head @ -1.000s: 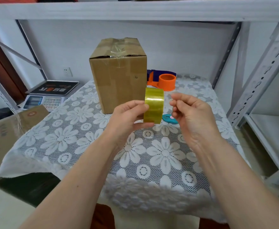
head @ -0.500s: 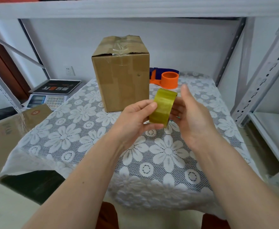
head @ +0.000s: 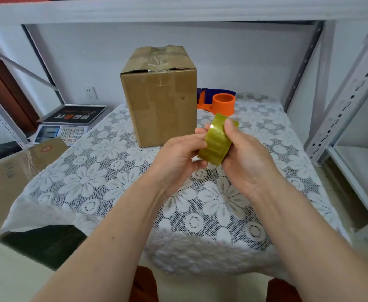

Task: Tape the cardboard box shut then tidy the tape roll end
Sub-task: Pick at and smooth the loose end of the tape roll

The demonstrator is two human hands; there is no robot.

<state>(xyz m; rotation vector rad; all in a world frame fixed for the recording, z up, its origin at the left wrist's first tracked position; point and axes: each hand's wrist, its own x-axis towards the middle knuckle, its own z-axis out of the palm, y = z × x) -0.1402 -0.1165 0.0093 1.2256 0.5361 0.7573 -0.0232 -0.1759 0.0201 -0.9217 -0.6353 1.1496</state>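
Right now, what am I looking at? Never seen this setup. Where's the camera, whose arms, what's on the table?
No machine here: a person wears one wide-angle camera on the head, looking forward and down, so the two bare arms are theirs. The left hand and right hand both grip a yellowish tape roll above the table, which has a white flowered lace cloth. On it stands a cardboard box, its top taped over. Behind the box lies an orange and blue tape dispenser. A weighing scale sits off to the left.

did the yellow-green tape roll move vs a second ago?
Yes. The yellow-green tape roll shifted right and tilted; it was level with the brown cardboard box's right edge, now it sits right of it, nearer the orange dispenser.
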